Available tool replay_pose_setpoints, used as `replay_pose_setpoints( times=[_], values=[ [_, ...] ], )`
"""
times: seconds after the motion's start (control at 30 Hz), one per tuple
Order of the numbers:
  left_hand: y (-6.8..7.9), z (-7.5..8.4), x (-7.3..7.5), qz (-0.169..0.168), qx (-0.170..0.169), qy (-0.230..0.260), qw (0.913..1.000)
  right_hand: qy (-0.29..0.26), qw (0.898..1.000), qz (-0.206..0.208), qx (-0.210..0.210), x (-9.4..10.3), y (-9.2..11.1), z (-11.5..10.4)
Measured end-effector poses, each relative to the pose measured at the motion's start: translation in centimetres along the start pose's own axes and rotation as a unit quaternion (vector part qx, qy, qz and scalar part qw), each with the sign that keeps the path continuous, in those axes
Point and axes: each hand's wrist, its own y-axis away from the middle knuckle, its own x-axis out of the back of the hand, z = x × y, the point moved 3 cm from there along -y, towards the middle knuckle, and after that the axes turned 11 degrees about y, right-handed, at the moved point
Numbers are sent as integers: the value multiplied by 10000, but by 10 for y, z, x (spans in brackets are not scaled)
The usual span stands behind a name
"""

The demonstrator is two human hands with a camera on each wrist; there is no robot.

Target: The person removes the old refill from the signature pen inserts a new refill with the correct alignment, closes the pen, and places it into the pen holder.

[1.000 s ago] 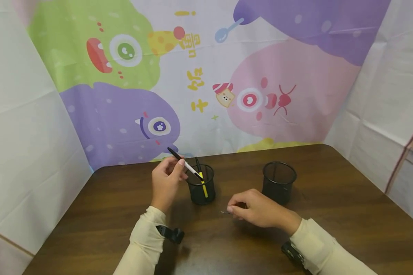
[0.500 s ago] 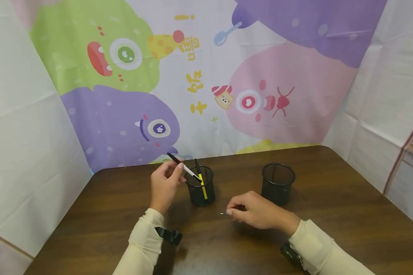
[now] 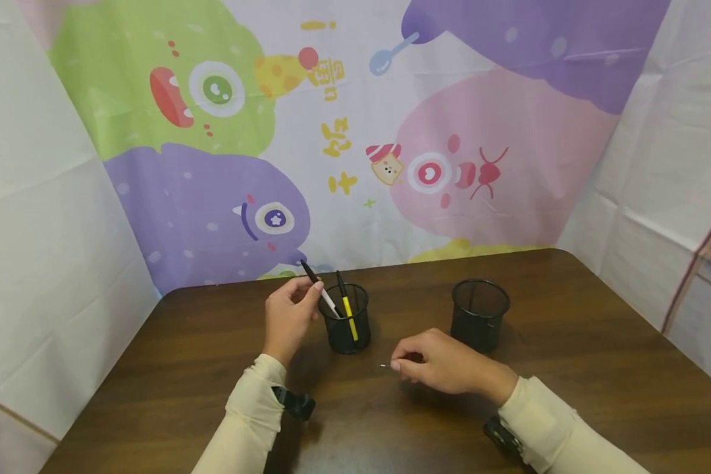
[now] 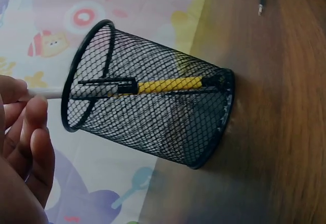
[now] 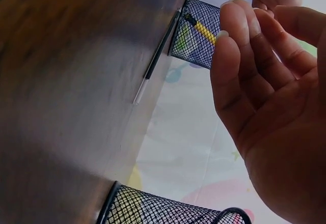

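Note:
My left hand [image 3: 288, 316] pinches a black-and-white pen [image 3: 327, 299], whose lower part is inside the left black mesh pen cup [image 3: 360, 332]. A yellow-and-black pen [image 3: 348, 309] leans in that same cup. In the left wrist view the white barrel [image 4: 46, 92] passes from the fingers through the cup's rim. My right hand [image 3: 444, 362] hangs low over the table, its fingers loosely bent, with nothing visible between them in the right wrist view. Beneath it a thin black stick [image 5: 159, 56] with a pale end lies on the table; the head view shows only its tip [image 3: 384, 365].
A second black mesh cup [image 3: 480, 316] stands to the right, behind my right hand; no pen shows in it. The brown wooden table [image 3: 355, 421] ends at a cartoon-printed cloth [image 3: 343, 217]. White cloth walls [image 3: 47, 217] close off both sides.
My left hand has lowered the black-and-white pen and turned it steeper, so its lower end went from above the cup's mouth to inside. My right hand stays nearly still.

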Motion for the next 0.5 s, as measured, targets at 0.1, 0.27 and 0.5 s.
replay_pose_setpoints(
  times=[0.1, 0.27, 0.5],
  values=[
    [-1, -5, -3, -44, 39, -210, 9998, 8, 10000, 10, -21, 0, 1, 1],
    [-3, -11, -7, -76, 190, -350, 9992, 36, 10000, -9, -5, 0, 2, 2],
    [-3, -11, -10, -226, 154, -548, 9981, 32, 9999, -97, -40, 0, 1, 2]
  ],
)
